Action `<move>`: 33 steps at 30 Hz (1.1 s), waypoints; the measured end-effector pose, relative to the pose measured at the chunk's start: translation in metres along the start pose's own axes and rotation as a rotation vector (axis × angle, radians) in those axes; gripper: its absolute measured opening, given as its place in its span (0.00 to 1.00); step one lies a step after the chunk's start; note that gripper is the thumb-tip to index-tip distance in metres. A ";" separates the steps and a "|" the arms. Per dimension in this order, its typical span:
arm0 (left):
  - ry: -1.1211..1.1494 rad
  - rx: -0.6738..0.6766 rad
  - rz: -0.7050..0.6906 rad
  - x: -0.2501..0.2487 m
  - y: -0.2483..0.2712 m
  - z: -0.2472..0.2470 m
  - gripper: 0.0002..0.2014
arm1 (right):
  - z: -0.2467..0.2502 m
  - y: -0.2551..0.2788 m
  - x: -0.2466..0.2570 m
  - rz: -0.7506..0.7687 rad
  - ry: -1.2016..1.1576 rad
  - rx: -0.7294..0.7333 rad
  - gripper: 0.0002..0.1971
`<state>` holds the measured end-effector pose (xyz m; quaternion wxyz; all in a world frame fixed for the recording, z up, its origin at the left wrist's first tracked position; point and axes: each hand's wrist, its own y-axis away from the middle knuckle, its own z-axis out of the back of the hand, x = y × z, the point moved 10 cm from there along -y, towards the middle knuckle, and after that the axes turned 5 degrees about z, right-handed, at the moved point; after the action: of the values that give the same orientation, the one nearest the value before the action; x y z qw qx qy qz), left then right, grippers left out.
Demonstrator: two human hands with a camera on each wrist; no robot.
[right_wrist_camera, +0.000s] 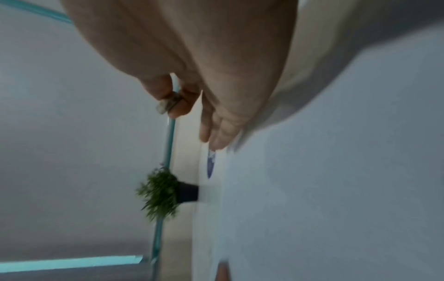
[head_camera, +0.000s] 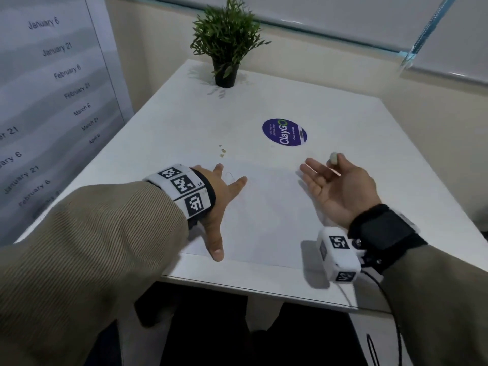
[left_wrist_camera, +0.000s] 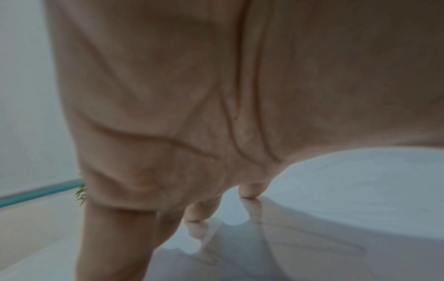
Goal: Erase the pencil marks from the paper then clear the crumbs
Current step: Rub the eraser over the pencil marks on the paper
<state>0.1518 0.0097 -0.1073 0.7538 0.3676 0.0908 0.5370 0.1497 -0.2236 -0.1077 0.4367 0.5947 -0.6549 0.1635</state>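
Note:
A white sheet of paper [head_camera: 266, 220] lies on the white table near its front edge, with a faint pencil mark [head_camera: 231, 177] by its far left corner. My left hand [head_camera: 221, 196] presses flat on the paper's left side, fingers spread straight; in the left wrist view its fingertips [left_wrist_camera: 250, 192] touch the surface. My right hand [head_camera: 335, 183] hovers palm-up over the paper's right edge and pinches a small pale eraser [head_camera: 333, 159] between thumb and forefinger. The eraser [right_wrist_camera: 163, 108] shows in the right wrist view too. A few tan crumbs [head_camera: 222, 151] lie just beyond the paper.
A potted green plant [head_camera: 226, 46] stands at the far edge of the table [head_camera: 396, 154]. A purple round sticker [head_camera: 284, 132] lies flat right of centre. A calendar banner [head_camera: 52, 88] hangs at the left. The table's front edge runs just below my wrists.

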 end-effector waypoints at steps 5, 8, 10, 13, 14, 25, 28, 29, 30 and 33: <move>0.003 -0.015 -0.004 0.001 -0.005 -0.002 0.82 | -0.050 0.088 -0.101 -0.508 0.405 0.539 0.12; 0.008 -0.013 -0.011 0.001 -0.006 -0.002 0.82 | -0.047 0.076 -0.116 -0.603 0.461 0.513 0.13; 0.029 -0.010 -0.015 0.002 -0.005 -0.002 0.82 | -0.033 0.017 -0.072 -0.377 0.312 0.237 0.19; 0.043 -0.001 -0.012 0.002 -0.003 -0.003 0.81 | -0.010 -0.026 -0.003 -0.037 0.168 -0.016 0.22; 0.047 -0.001 -0.014 0.002 -0.004 -0.003 0.81 | -0.011 -0.023 0.003 -0.025 0.116 -0.009 0.22; 0.058 -0.010 -0.032 0.005 -0.009 -0.006 0.83 | -0.039 -0.014 -0.061 -0.324 0.176 0.187 0.20; 0.081 -0.006 -0.037 0.004 -0.005 -0.006 0.82 | -0.019 -0.039 -0.007 -0.035 0.153 0.013 0.22; 0.084 -0.007 -0.041 0.004 -0.005 -0.006 0.82 | -0.025 -0.030 -0.007 -0.037 0.121 0.048 0.21; 0.085 -0.007 -0.043 0.004 -0.006 -0.006 0.81 | -0.035 -0.018 -0.014 -0.069 0.091 0.122 0.20; 0.076 -0.015 -0.046 0.004 -0.008 -0.006 0.82 | -0.070 0.039 -0.076 -0.358 0.272 0.484 0.14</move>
<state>0.1559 0.0144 -0.1157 0.7646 0.3393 0.1236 0.5339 0.1336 -0.1143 -0.1147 0.3880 0.7595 -0.4178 0.3132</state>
